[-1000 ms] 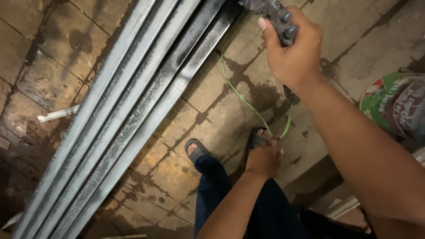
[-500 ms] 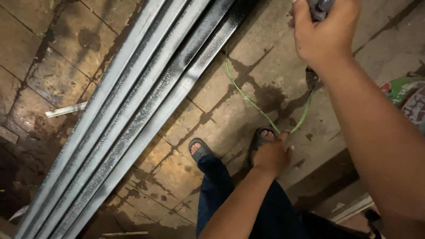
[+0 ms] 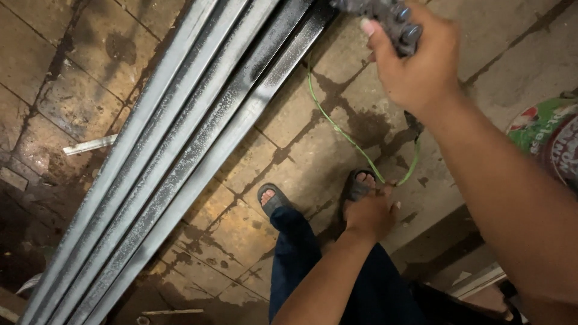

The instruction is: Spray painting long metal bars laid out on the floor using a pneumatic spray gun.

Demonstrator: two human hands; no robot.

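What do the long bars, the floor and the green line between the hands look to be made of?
The long bars look like grey metal with a dull speckled sheen and straight edges. The floor looks like worn stone or concrete tiles, stained, with dark joints. The green line looks like thin plastic-coated wire or cord, smooth and curving; which one is unclear.

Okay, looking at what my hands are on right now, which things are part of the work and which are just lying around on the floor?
In hand:
- dark grey metal tool, gripped by the right hand
- thin green cord, its lower end at the left hand

Lying about:
- long grey metal bars across the stained tiled floor
- small pale metal strip
- green printed sack
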